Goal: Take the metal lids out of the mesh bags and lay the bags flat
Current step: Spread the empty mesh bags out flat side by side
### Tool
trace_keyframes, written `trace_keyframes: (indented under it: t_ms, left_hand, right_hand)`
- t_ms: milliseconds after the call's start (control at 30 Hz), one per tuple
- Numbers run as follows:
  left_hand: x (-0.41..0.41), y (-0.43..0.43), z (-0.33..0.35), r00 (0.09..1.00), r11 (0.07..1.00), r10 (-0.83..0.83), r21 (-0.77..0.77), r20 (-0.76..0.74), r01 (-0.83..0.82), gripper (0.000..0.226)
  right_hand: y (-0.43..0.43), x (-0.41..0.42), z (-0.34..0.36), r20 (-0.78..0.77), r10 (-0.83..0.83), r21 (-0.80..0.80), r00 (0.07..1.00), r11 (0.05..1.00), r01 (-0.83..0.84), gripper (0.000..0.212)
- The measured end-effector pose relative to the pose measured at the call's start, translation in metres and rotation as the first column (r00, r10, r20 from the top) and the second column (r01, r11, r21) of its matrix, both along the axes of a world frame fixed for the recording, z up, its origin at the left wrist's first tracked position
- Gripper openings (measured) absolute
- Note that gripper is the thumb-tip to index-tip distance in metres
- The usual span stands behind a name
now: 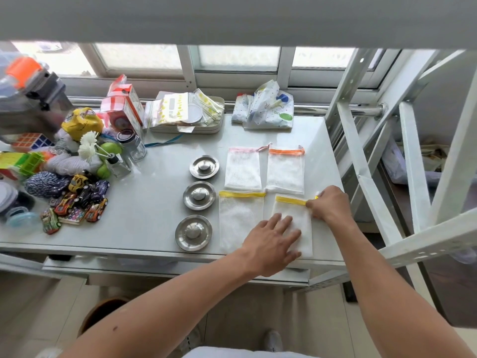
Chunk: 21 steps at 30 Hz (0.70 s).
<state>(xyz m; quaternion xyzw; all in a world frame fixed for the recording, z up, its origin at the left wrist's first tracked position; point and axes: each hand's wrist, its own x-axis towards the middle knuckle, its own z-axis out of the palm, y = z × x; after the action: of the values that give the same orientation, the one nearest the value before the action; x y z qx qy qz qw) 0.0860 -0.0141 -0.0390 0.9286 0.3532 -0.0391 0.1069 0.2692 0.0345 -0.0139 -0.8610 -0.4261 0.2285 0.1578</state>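
Four mesh bags lie in a grid; the near-right bag (294, 226) is under the left hand (273, 241), spread flat, while the right hand (329, 204) pinches its yellow hem (290, 200). Better to smooth outward, keeping that corner taut.

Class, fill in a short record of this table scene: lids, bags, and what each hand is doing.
metal lids: three, in a column, far, middle, near, all out of bags
mesh bags: four, flat, two rows; pink-trimmed, orange-trimmed, two yellow-trimmed
left hand: open, pressing right yellow bag
right hand: pinching that bag's yellow trim
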Motion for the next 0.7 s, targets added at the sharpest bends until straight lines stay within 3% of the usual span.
trace_keyframes:
  t_ms: [133, 267, 400, 533, 700]
  left_hand:
    - [0.001, -0.006, 0.001, 0.999, 1.0, 0.023, -0.018, 0.023, -0.022, 0.054]
    - [0.001, -0.007, 0.003, 0.999, 0.999, 0.0, 0.048, 0.045, -0.002, 0.049]
    - [-0.011, 0.0, 0.004, 0.986, 0.983, 0.142, 0.103, 0.089, -0.151, 0.047]
    - [-0.03, 0.013, 0.002, 0.94, 0.942, 0.334, 0.0, -0.071, -0.335, 0.06]
    - [-0.043, 0.014, -0.01, 0.92, 0.919, 0.363, -0.107, -0.149, -0.379, 0.064]
  right_hand:
    - [0.007, -0.01, 0.001, 0.18, 0.099, 0.204, 0.979, 0.969, -0.136, 0.041]
    - [0.022, -0.027, -0.008, 0.235, 0.39, 0.094, 0.89, 0.903, -0.42, 0.04]
    - [0.032, -0.024, -0.011, 0.3, 0.395, 0.028, 0.868, 0.906, -0.421, 0.027]
    - [0.032, -0.014, -0.013, 0.275, 0.374, 0.05, 0.886, 0.915, -0.401, 0.023]
    - [0.027, -0.009, -0.02, 0.247, 0.354, 0.121, 0.902, 0.912, -0.392, 0.019]
